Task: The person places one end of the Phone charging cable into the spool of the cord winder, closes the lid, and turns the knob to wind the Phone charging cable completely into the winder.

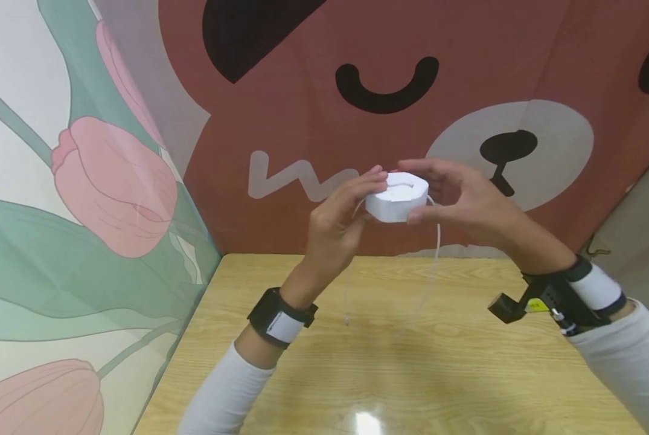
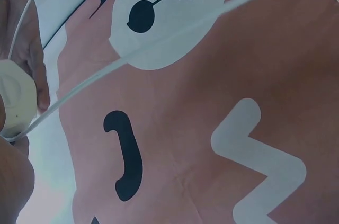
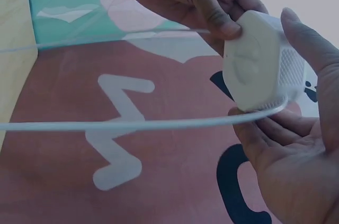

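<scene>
A white octagonal block (image 1: 395, 208) with a rounded recess in its top face is held in the air above the table. My left hand (image 1: 332, 223) grips its left side, fingers over the top. From the right, my right hand (image 1: 473, 199) holds the block with the thumb at the near corner and fingers behind; the right wrist view shows fingertips under its lower edge. A thin white cable (image 3: 106, 125) runs along the block's side and past the right fingers. Two cable lengths hang towards the table. In the left wrist view only part of the block (image 2: 21, 94) shows.
A light wood table (image 1: 465, 362) lies below both hands. Behind it hangs a red-brown cloth (image 1: 281, 121) with a cartoon face, and on the left a tulip-patterned cloth (image 1: 31, 296). Both wrists wear black straps, with a small camera (image 1: 507, 308) by the right one.
</scene>
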Motion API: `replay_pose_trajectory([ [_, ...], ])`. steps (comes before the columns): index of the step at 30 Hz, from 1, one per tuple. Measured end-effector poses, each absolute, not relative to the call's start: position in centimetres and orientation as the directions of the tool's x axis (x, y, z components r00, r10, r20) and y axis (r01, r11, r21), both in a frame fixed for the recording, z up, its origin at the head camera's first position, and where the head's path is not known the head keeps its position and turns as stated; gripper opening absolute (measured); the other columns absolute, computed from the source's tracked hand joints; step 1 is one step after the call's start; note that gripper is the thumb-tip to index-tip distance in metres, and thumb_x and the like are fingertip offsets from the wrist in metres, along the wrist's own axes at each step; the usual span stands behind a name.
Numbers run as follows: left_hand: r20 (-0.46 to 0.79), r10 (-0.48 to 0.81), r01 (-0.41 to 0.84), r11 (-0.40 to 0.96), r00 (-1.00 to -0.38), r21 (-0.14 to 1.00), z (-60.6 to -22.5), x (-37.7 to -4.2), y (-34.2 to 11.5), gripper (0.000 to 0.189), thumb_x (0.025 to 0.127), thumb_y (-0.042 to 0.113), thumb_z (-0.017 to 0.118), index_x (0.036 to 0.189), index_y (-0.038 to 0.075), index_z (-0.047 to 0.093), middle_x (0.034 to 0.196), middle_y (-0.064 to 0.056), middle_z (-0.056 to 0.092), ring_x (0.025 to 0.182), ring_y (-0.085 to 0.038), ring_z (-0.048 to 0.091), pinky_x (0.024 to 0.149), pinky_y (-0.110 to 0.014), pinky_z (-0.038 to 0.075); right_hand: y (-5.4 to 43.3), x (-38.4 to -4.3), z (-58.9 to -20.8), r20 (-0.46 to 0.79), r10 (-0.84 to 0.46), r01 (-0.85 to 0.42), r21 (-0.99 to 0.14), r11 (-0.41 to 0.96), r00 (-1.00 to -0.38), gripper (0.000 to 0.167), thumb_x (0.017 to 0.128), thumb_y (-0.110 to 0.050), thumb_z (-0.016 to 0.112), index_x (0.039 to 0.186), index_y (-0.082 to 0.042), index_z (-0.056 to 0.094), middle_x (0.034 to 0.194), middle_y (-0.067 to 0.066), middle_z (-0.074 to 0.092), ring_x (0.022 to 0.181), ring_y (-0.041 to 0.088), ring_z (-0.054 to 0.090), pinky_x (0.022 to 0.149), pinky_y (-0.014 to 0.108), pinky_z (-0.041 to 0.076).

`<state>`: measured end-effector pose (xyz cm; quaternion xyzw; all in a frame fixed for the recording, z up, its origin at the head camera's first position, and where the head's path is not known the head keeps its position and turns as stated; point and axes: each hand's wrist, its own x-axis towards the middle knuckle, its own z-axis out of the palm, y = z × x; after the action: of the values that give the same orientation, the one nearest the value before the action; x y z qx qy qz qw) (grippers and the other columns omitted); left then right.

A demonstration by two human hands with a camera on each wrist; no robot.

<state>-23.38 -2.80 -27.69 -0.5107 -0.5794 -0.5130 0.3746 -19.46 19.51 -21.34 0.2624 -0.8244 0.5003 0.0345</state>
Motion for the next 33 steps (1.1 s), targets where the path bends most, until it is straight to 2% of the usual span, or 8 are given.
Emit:
replay_pose_trajectory([
  [6,0.951,0.234,0.972,-0.072,-0.203,0.225,-27.8,-23.4,-2.9,0.035,0.089,-0.013,0.070,0.124,-0.012,0.064,0.135,-0.028,0.063,0.136,-0.032,0.058,0.112,-0.039,0.051,19.3,-19.1,-21.3,0.334,-0.353,-0.470,-0.766,0.438,-0.874,0.073,0.084,-0.007,0.084,0.150,-0.014,0.052,0.149,0.005,0.055,0.129,0.008,0.058,0.101,0.010,0.049],
  [10,0.926,0.274,0.950,-0.102,-0.258,0.295,-27.7,-23.1,-3.2,0.055,0.082,-0.009,0.079,0.133,-0.014,0.058,0.144,-0.028,0.057,0.141,-0.030,0.054,0.115,-0.039,0.048,19.3,-18.9,-21.2,0.324,-0.324,-0.448,-0.765,0.463,-0.889,0.072,0.085,-0.009,0.084,0.149,-0.015,0.053,0.150,0.003,0.054,0.134,0.014,0.057,0.103,0.010,0.048],
  [14,0.856,0.325,0.884,-0.109,-0.401,0.455,-27.4,-22.6,-3.4,0.070,0.082,-0.004,0.081,0.145,-0.009,0.050,0.152,-0.023,0.052,0.143,-0.024,0.051,0.117,-0.035,0.046,19.3,-18.9,-21.3,0.317,-0.305,-0.432,-0.771,0.469,-0.898,0.072,0.084,-0.010,0.085,0.149,-0.017,0.054,0.152,0.002,0.053,0.137,0.016,0.055,0.102,0.009,0.048],
  [19,0.695,0.344,0.686,-0.171,-0.631,0.707,-27.0,-21.7,-3.3,0.068,0.090,-0.003,0.074,0.151,-0.003,0.045,0.153,-0.018,0.052,0.142,-0.017,0.051,0.115,-0.029,0.046,19.0,-18.9,-21.4,0.314,-0.288,-0.417,-0.792,0.446,-0.905,0.074,0.081,-0.008,0.087,0.148,-0.017,0.055,0.150,0.003,0.056,0.129,0.009,0.059,0.097,0.011,0.052],
  [25,0.637,0.326,0.589,-0.243,-0.699,0.771,-26.6,-21.2,-3.4,0.063,0.090,-0.007,0.072,0.148,-0.007,0.047,0.149,-0.021,0.056,0.138,-0.021,0.056,0.113,-0.031,0.049,19.1,-19.0,-22.0,0.364,-0.303,-0.468,-0.765,0.442,-0.881,0.075,0.079,-0.006,0.087,0.147,-0.017,0.057,0.148,0.002,0.057,0.125,0.002,0.061,0.095,0.011,0.054],
  [28,0.639,0.307,0.589,-0.248,-0.705,0.769,-26.5,-21.3,-3.5,0.060,0.091,-0.007,0.072,0.146,-0.008,0.049,0.147,-0.022,0.057,0.135,-0.023,0.059,0.110,-0.033,0.051,19.4,-19.3,-22.5,0.547,-0.372,-0.661,-0.618,0.426,-0.751,0.078,0.074,-0.011,0.090,0.145,-0.011,0.058,0.148,0.007,0.059,0.131,0.004,0.058,0.104,0.013,0.049],
  [31,0.635,0.287,0.582,-0.255,-0.717,0.772,-26.5,-21.4,-3.5,0.057,0.091,-0.007,0.070,0.145,-0.009,0.050,0.146,-0.022,0.057,0.133,-0.025,0.061,0.109,-0.034,0.052,19.6,-19.7,-23.1,0.752,-0.463,-0.858,-0.263,0.442,-0.469,0.067,0.082,-0.030,0.085,0.139,-0.003,0.061,0.144,0.014,0.062,0.134,0.016,0.059,0.113,0.018,0.045],
  [33,0.626,0.285,0.568,-0.267,-0.726,0.779,-26.5,-21.4,-3.4,0.056,0.092,-0.007,0.070,0.144,-0.009,0.051,0.145,-0.022,0.058,0.131,-0.025,0.062,0.108,-0.034,0.053,19.5,-20.0,-23.4,0.823,-0.508,-0.891,0.004,0.454,-0.255,0.059,0.091,-0.037,0.075,0.133,0.001,0.063,0.137,0.018,0.066,0.128,0.026,0.063,0.116,0.020,0.043],
])
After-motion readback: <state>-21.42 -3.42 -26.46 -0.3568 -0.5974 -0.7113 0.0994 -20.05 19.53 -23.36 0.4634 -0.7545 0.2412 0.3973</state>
